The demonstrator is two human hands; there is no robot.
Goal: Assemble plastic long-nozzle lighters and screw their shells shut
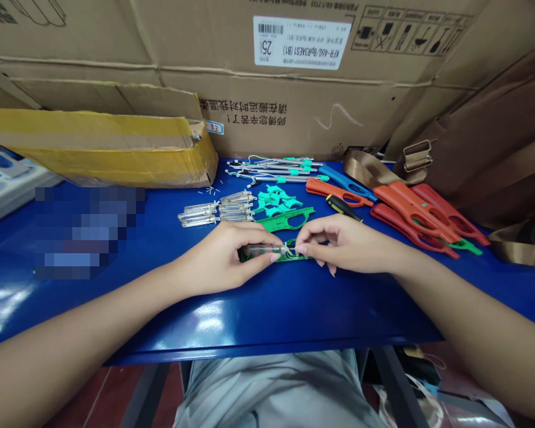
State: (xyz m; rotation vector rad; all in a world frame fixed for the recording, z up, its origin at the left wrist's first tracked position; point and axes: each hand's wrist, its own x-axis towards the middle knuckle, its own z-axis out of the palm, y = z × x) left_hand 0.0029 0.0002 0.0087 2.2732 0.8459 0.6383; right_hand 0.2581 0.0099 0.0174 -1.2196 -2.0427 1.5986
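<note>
My left hand (236, 255) is closed around a green lighter casing half (289, 258) with a clear fuel tank (263, 251) lying in it, just above the blue table. At the tank's valve end, the fingertips of my right hand (327, 244) are pinched together on a small part too small to make out. Behind my hands lies another green casing half (288, 220). Beyond it are a pile of teal triggers (277, 200) and rows of clear fuel tanks (236, 207).
Metal lighter tubes with wires (276, 170) lie at the back. To the right are orange and red casings (419, 211), a blue casing (345, 181) and a black-yellow screwdriver (344, 208). A taped cardboard box (147, 148) stands at left, before a large carton (294, 89).
</note>
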